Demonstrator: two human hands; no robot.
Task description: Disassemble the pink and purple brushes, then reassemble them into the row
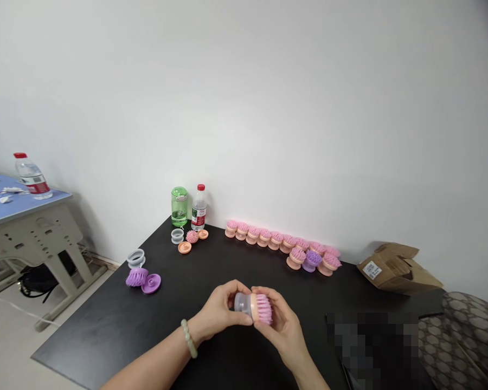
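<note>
The left hand (217,311) and right hand (278,325) are both curled closed around a pink-bristled brush (252,306). The left fingers grip the translucent grey end; the right fingers wrap the bristle end. The brush lies on its side, held over the black surface (106,336). Peach-based pink brushes (264,238) stand in a row along the far edge of the surface, well apart from the hands. A purple brush (137,277), grey ring (136,259) and purple disc (151,283) lie to the left.
</note>
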